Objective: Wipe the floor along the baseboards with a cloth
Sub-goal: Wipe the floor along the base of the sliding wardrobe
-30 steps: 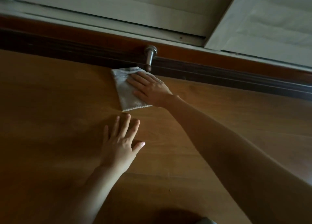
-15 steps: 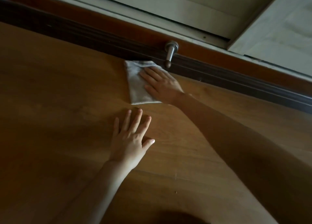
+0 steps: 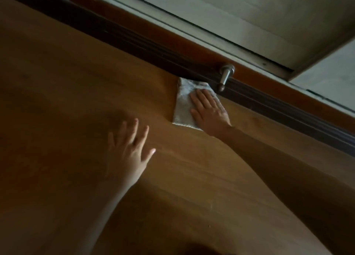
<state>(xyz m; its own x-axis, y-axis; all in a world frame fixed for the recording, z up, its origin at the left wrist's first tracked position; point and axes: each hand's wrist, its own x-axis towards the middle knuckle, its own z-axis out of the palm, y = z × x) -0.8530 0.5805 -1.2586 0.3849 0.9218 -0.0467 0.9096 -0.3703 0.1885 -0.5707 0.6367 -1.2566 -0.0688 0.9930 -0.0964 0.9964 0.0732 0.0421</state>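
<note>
A folded white cloth (image 3: 183,103) lies flat on the wooden floor (image 3: 67,82), its far edge against the dark baseboard (image 3: 134,41). My right hand (image 3: 208,109) presses on the cloth with straight fingers, covering its right half. My left hand (image 3: 129,149) is spread with straight fingers over the floor, nearer to me and left of the cloth; it looks blurred.
A metal door stop (image 3: 225,76) juts from the baseboard just right of the cloth. Above the baseboard runs a reddish wood strip (image 3: 192,43), then a pale wall or door panel (image 3: 230,11). Bare floor stretches to the left.
The view has swung left, so the cloth and door stop now sit further right. My right hand still presses the cloth beside the door stop. My left hand has shifted left.
</note>
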